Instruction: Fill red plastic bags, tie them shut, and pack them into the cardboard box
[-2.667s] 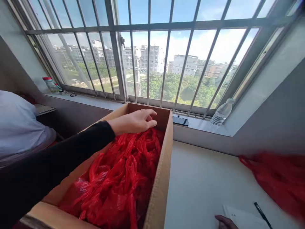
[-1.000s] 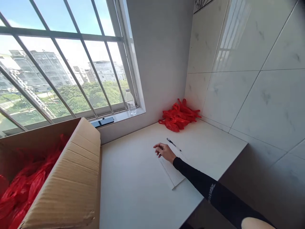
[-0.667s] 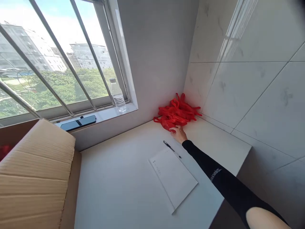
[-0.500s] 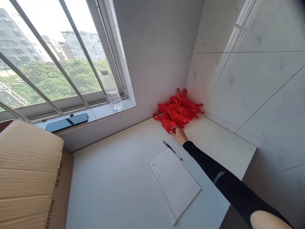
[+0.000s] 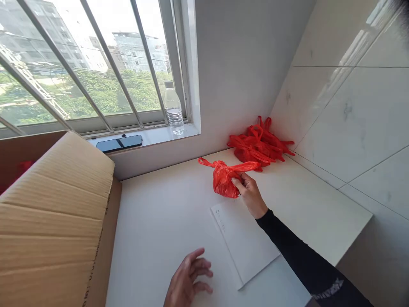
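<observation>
Lifted off the red pile [image 5: 260, 143], one tied red bag [image 5: 223, 181] is now gripped by right hand [image 5: 251, 194]; left hand [image 5: 188, 281] loosely spread.

1 loose red bag [image 5: 223, 181], 1 bag pile [image 5: 260, 145] (qty unclear), 1 bottle [image 5: 173, 108], 1 phone [image 5: 119, 143], 1 box [image 5: 57, 204], 1 sheet [image 5: 246, 243]

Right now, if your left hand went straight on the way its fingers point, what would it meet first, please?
Probably the white sheet of paper on the counter: the left hand points right toward its long edge, nothing between, though its height is unclear.
</observation>
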Motion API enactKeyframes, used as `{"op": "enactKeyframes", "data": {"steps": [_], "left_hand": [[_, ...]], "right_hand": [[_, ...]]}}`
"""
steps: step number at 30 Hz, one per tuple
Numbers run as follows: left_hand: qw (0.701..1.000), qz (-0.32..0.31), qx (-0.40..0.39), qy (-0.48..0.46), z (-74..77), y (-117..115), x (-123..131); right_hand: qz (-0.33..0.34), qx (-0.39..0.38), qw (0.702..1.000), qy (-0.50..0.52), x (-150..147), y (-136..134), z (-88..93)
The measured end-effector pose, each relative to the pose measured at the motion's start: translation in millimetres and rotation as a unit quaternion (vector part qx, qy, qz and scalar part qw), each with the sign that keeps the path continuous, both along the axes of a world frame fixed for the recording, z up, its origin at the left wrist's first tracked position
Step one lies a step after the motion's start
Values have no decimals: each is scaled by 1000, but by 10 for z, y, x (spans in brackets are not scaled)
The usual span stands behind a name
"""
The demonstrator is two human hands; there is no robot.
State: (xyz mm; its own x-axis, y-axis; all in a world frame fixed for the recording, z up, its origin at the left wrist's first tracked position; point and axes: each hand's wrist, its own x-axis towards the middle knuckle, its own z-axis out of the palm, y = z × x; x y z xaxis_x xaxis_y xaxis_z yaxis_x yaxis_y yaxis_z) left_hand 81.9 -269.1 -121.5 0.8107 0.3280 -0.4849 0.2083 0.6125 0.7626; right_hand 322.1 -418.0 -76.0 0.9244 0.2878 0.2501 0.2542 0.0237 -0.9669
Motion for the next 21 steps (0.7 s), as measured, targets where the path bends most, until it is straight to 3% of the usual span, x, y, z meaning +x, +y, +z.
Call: {"op": "enactKeyframes", "data": {"steps": [1, 3, 5, 7, 11, 15, 21], "left_hand": [[994, -64, -77, -35, 9, -11, 138], [988, -79, -116, -67, 45, 14, 393], [988, -45, -118, -93, 75, 84, 538], [989, -3, -102, -106, 73, 168, 539], [992, 16, -58, -115, -5, 262, 353], [991, 4, -1, -133, -51, 211, 305], [986, -53, 73, -140, -43, 142, 381]], "right_hand": [[18, 13, 1000, 16, -224, 15, 1], [92, 21, 994, 48, -605, 17, -25], [212, 5, 974, 84, -837, 1, -79], [276, -3, 954, 114, -913, 9, -145], [230, -5, 964, 134, -877, 191, -296], [250, 11, 957, 144, -953, 390, -472], [189, 51, 970, 144, -945, 314, -587]]}}
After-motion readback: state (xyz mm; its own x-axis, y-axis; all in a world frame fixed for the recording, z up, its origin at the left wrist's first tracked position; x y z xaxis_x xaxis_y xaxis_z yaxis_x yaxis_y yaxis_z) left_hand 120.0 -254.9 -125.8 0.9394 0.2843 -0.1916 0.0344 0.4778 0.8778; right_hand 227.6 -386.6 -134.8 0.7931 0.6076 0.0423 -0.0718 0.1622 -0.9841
